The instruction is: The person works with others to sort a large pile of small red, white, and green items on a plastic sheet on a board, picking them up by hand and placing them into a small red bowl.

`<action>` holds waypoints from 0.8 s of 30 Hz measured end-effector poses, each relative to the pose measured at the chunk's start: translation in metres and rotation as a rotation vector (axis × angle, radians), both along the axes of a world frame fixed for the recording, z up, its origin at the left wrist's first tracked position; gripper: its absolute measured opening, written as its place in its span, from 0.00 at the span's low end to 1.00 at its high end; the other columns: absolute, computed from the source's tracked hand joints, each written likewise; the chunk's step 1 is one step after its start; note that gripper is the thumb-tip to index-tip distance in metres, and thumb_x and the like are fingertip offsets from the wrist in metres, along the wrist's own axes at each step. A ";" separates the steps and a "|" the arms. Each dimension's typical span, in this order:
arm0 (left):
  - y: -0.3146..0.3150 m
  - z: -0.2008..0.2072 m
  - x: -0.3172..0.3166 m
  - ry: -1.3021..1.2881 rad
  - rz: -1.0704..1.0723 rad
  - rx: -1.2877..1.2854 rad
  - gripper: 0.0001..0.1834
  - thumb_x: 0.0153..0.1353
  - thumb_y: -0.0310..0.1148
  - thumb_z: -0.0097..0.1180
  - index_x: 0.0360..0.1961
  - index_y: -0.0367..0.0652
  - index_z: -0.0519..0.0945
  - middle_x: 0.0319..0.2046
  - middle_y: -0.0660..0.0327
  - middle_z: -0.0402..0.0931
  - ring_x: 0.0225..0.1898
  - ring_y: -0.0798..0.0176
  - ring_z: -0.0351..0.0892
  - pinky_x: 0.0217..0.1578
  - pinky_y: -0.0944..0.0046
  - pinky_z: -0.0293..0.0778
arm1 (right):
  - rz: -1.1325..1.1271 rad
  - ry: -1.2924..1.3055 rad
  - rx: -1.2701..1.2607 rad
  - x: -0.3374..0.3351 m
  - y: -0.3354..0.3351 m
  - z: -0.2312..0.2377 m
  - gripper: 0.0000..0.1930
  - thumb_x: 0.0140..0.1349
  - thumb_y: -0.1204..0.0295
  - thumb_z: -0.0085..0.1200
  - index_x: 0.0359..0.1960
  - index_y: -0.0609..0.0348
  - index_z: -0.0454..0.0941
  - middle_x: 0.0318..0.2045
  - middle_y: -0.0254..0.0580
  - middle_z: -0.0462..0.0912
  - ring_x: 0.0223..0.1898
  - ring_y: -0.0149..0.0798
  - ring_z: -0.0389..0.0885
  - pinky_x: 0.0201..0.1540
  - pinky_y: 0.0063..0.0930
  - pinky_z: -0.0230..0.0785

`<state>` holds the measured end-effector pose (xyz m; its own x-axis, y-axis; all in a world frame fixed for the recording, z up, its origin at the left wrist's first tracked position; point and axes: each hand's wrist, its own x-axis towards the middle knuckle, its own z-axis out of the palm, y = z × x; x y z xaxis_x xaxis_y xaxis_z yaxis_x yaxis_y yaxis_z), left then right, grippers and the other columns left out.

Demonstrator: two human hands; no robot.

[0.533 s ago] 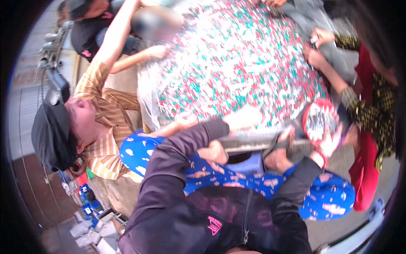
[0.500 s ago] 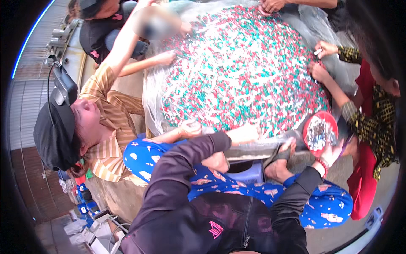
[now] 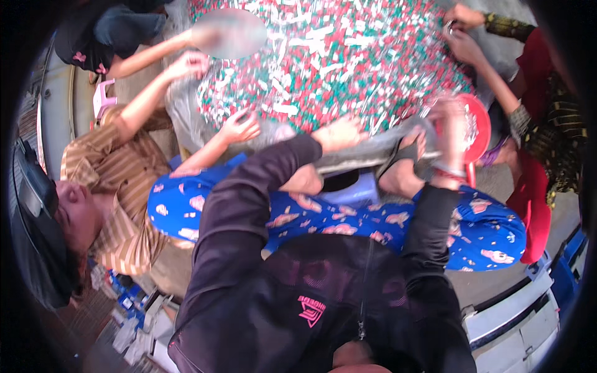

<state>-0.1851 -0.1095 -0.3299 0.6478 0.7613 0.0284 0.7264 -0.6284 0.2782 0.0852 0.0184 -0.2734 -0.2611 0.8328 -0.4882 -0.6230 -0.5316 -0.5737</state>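
A broad heap of small red, green and white pieces (image 3: 348, 68) lies on a clear plastic sheet in front of me, with white strips scattered over it. My left hand (image 3: 341, 133) is at the heap's near edge, its fingers bent together; whatever they may hold is too small to make out. Smeared by motion, my right hand (image 3: 451, 132) passes in front of the left side of a red plastic bowl with a handle (image 3: 482, 133). Whitish pieces show inside the bowl. The blur hides the right fingers.
On the left, a co-worker in a striped shirt (image 3: 121, 180) reaches both hands to the heap. Another person's arm (image 3: 152, 56) comes from the upper left. At the right, a person with patterned sleeves (image 3: 522, 121) works at the heap's edge. A blue plastic stool (image 3: 357, 189) stands below the heap.
My right hand has left the bowl's lower right rim and moved to its left side. The whole scene has shifted upward in the picture. My left hand stays by the heap's near edge.
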 end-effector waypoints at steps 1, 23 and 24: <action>0.010 -0.002 0.005 0.108 0.014 -0.024 0.13 0.46 0.32 0.47 0.35 0.44 0.73 0.27 0.57 0.73 0.35 0.56 0.73 0.36 0.57 0.71 | 0.151 -0.290 0.035 -0.026 0.004 -0.013 0.17 0.60 0.68 0.41 0.48 0.67 0.65 0.40 0.48 0.73 0.42 0.40 0.73 0.42 0.31 0.68; 0.069 0.028 -0.107 -0.126 0.963 -0.290 0.17 0.50 0.26 0.46 0.44 0.44 0.72 0.34 0.48 0.73 0.39 0.47 0.73 0.38 0.49 0.68 | 0.559 -1.035 0.644 -0.203 0.020 -0.009 0.11 0.53 0.75 0.49 0.35 0.65 0.64 0.22 0.44 0.76 0.19 0.37 0.75 0.20 0.32 0.66; 0.065 0.040 -0.128 -0.237 0.879 -0.006 0.13 0.51 0.27 0.46 0.40 0.44 0.74 0.27 0.48 0.75 0.33 0.44 0.74 0.33 0.49 0.70 | 0.571 -0.795 0.525 -0.210 0.016 0.023 0.17 0.49 0.78 0.55 0.39 0.67 0.64 0.22 0.42 0.76 0.19 0.33 0.76 0.19 0.24 0.69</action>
<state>-0.3130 -0.0445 -0.2898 -0.1886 0.9787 0.0810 0.8662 0.1269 0.4833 -0.1250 0.0346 -0.2505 -0.4411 0.8426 -0.3090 0.2812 -0.1972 -0.9392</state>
